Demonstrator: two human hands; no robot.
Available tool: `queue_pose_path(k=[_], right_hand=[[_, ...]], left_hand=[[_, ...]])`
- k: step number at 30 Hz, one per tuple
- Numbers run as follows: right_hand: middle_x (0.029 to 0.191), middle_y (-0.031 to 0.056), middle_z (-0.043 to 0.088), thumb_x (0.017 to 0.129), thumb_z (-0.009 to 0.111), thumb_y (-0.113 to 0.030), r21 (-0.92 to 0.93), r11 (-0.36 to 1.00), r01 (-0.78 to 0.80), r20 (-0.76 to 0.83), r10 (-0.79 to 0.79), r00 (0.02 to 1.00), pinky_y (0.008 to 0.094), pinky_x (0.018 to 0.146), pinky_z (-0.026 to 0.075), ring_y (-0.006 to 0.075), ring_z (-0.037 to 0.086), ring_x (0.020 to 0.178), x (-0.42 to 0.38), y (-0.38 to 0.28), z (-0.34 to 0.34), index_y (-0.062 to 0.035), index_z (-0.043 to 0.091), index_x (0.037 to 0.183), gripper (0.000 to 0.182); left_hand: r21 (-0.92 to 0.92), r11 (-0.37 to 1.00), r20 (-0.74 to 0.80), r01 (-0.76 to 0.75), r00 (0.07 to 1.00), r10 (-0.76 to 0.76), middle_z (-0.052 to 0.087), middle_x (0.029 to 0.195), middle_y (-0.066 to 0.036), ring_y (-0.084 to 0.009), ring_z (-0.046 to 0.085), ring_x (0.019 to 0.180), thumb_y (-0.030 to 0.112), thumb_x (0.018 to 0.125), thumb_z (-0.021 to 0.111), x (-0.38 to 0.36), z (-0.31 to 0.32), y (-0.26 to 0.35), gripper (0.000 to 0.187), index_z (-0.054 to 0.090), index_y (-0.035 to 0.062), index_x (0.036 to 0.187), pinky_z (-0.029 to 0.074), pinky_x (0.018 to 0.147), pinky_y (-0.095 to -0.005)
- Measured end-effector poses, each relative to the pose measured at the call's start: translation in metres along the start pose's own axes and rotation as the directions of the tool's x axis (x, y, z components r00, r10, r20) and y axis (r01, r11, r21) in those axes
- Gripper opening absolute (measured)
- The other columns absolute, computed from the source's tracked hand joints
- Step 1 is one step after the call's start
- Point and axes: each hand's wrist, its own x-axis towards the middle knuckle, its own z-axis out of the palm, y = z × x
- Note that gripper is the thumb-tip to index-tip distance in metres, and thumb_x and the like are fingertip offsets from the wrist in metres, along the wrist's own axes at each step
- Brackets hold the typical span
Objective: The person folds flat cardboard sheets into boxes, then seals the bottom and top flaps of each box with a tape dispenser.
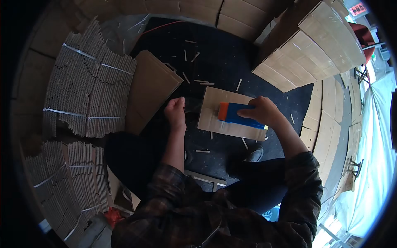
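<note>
A flat cardboard box (209, 111) lies before me on the dark floor mat. My right hand (263, 111) grips a blue block-shaped tool with an orange end (244, 115), which looks like a tape dispenser, resting on or just over the box. To the left of the box, my left hand (175, 112) is closed in the air, thumb and fingers pressed together. A faint see-through patch shows between that hand and the box edge. What the left fingers hold, if anything, is too small to tell.
Strapped stacks of cardboard (89, 82) rise on the left, beside a leaning folded sheet (151, 84). Large cartons (310, 45) stand at the upper right. Thin scraps (201, 81) litter the black mat (165, 37). My shoe (254, 153) is near the box.
</note>
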Motion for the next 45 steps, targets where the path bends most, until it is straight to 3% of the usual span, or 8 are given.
queue_pose_path(k=[10, 20, 26, 30, 31, 33, 36, 45], right_hand=[[0.089, 0.0120, 0.071, 0.081, 0.068, -0.056, -0.079, 0.995, -0.056, 0.054, 0.060, 0.997, 0.0307, 0.074, 0.055, 0.0231, 0.070, 0.080, 0.009, -0.004, 0.011, -0.0052, 0.071, 0.108, 0.058], [0.092, 0.0132, 0.071, 0.081, 0.069, -0.056, -0.074, 0.997, -0.026, 0.012, 0.027, 1.000, 0.0321, 0.076, 0.056, 0.0239, 0.070, 0.082, 0.012, 0.004, 0.013, -0.0028, 0.071, 0.106, 0.059], [0.095, 0.0137, 0.071, 0.081, 0.069, -0.056, -0.038, 0.998, -0.040, 0.056, 0.042, 0.998, 0.0340, 0.079, 0.055, 0.0250, 0.070, 0.085, 0.011, 0.002, 0.010, -0.0013, 0.070, 0.108, 0.061], [0.094, 0.0136, 0.071, 0.081, 0.068, -0.057, -0.044, 0.999, -0.012, 0.055, 0.015, 0.998, 0.0345, 0.078, 0.055, 0.0250, 0.070, 0.084, 0.012, 0.007, 0.009, -0.0011, 0.070, 0.107, 0.062], [0.094, 0.0136, 0.071, 0.081, 0.068, -0.057, -0.037, 0.999, -0.021, 0.047, 0.023, 0.999, 0.0345, 0.078, 0.055, 0.0250, 0.070, 0.084, 0.013, 0.008, 0.009, -0.0011, 0.070, 0.107, 0.062], [0.094, 0.0137, 0.071, 0.080, 0.068, -0.059, -0.053, 0.998, 0.021, 0.090, -0.016, 0.996, 0.0341, 0.078, 0.055, 0.0248, 0.070, 0.084, 0.014, 0.009, 0.008, -0.0013, 0.070, 0.107, 0.064], [0.093, 0.0139, 0.071, 0.080, 0.067, -0.061, -0.012, 0.998, 0.069, 0.103, -0.067, 0.992, 0.0342, 0.078, 0.055, 0.0247, 0.070, 0.083, 0.009, 0.011, 0.005, -0.0010, 0.071, 0.107, 0.066], [0.089, 0.0158, 0.071, 0.081, 0.067, -0.058, 0.062, 0.993, 0.103, 0.049, -0.106, 0.993, 0.0356, 0.075, 0.056, 0.0262, 0.070, 0.081, -0.024, 0.085, -0.014, -0.0021, 0.072, 0.102, 0.060]], left_hand=[[-0.076, 0.903, 0.151, 0.423, 0.900, -0.409, 0.067, 0.088, -0.006, -0.0165, 0.063, 0.084, 0.018, 0.083, 0.073, -0.001, 0.026, -0.057, 0.022, 0.067, 0.0031, 0.098, 0.051, 0.074, -0.0327], [-0.199, 0.903, 0.339, 0.380, 0.892, -0.301, 0.062, 0.114, -0.006, -0.0158, 0.060, 0.101, 0.039, 0.095, 0.059, 0.001, 0.007, -0.108, 0.045, 0.054, 0.0092, 0.127, 0.049, 0.087, -0.0347], [0.021, 0.921, 0.581, 0.389, 0.745, -0.328, 0.042, 0.147, -0.005, -0.0164, 0.032, 0.138, 0.069, 0.095, 0.019, -0.028, -0.007, -0.053, 0.080, 0.038, 0.0101, 0.146, 0.018, 0.115, -0.0332], [0.084, 0.941, 0.578, 0.329, 0.753, -0.315, 0.034, 0.152, -0.008, -0.0214, 0.025, 0.143, 0.068, 0.095, 0.026, -0.038, -0.006, -0.047, 0.081, 0.029, 0.0096, 0.150, 0.014, 0.117, -0.0403], [0.335, 0.935, 0.513, -0.119, 0.855, -0.075, 0.025, 0.156, -0.009, -0.0248, 0.019, 0.145, 0.070, 0.092, 0.029, -0.045, -0.001, -0.027, 0.085, 0.019, 0.0108, 0.152, 0.010, 0.117, -0.0469], [0.515, 0.501, 0.624, -0.696, 0.705, 0.338, 0.013, 0.159, -0.015, -0.0317, 0.012, 0.147, 0.070, 0.082, 0.052, -0.059, 0.008, 0.006, 0.105, 0.007, 0.0083, 0.153, 0.007, 0.114, -0.0612], [0.553, 0.183, 0.787, -0.813, 0.582, 0.204, 0.013, 0.159, -0.015, -0.0307, 0.013, 0.147, 0.064, 0.074, 0.067, -0.075, 0.017, 0.006, 0.113, 0.009, 0.0070, 0.153, 0.010, 0.115, -0.0612], [0.583, 0.010, 0.796, -0.812, 0.574, 0.193, 0.017, 0.159, -0.010, -0.0262, 0.015, 0.147, 0.060, 0.071, 0.069, -0.079, 0.021, 0.009, 0.109, 0.017, 0.0084, 0.152, 0.013, 0.115, -0.0590]])
